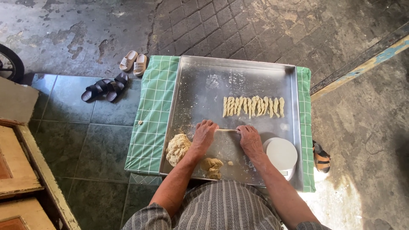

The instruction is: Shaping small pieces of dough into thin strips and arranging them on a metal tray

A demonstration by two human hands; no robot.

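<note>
Both palms lie flat, fingers extended, on a thin pale dough rope point(226, 130) spanning the left hand point(204, 133) and right hand point(249, 138) on the large steel tray point(200, 85). Rolling appears in hand; next likely calls for twisting and adding it to the row of twisted sticks point(252, 106). A lumpy dough mound point(177, 148) sits beside the left forearm.

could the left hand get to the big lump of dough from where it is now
Probably yes: the left hand rests on the thin dough strip, and the big lump of dough lies just beside its forearm on the metal tray, nothing between.
</note>
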